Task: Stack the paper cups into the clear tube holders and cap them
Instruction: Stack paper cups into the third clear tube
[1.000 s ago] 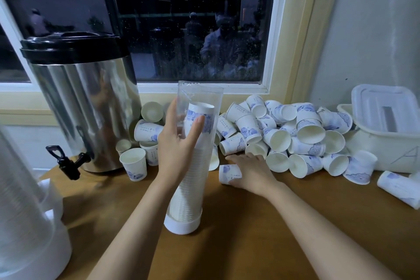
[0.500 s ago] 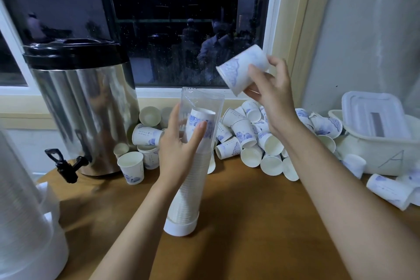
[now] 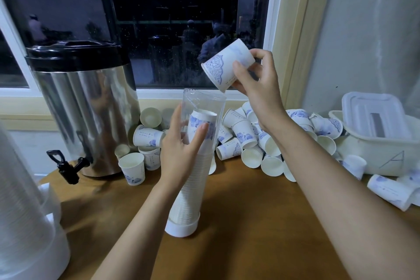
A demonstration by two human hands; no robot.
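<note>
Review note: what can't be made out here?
Head view.
Cup count in the clear tube: left hand covers part.
Print on the paper cup in the right hand: too small.
Clear stack at left: cut off by the frame edge.
Contents of the white bin: hidden by its lid.

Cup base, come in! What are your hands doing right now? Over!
Left hand grips the clear tube, stack inside. Right hand holds one paper cup tilted above the tube's open top. Nothing blocking the opening. Over.
</note>
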